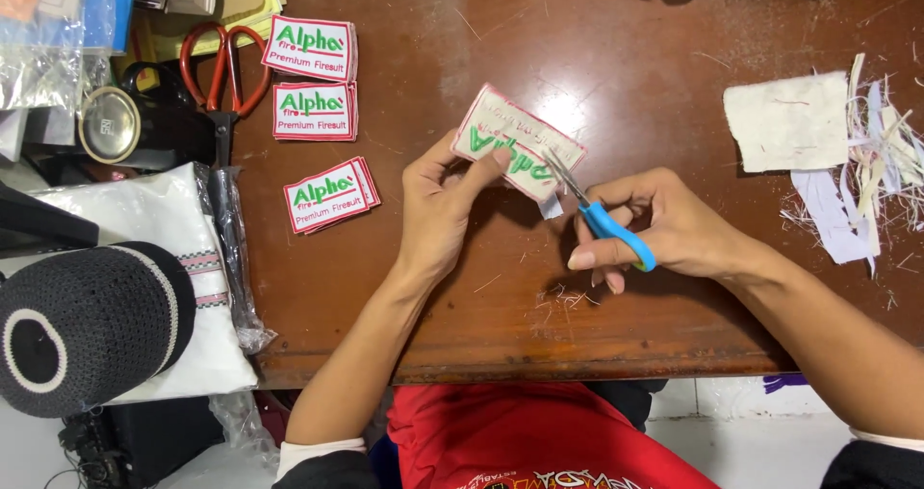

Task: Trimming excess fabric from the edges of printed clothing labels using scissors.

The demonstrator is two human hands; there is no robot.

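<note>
My left hand (438, 205) pinches a white embroidered patch (515, 142) with a red border and green lettering, held tilted above the brown wooden table (616, 56). My right hand (664, 229) grips small blue-handled scissors (602, 219). Their blades reach the patch's lower right edge, where a bit of white backing sticks out. Three small stacks of matching patches (313, 109) lie to the left on the table.
Large red-handled scissors (223, 65) lie at the upper left beside a round metal lid (109, 123). A black knitted cap (82, 325) rests on folded white cloth in plastic (178, 229). A white fabric piece (787, 121) and a heap of trimmings (871, 171) lie at right.
</note>
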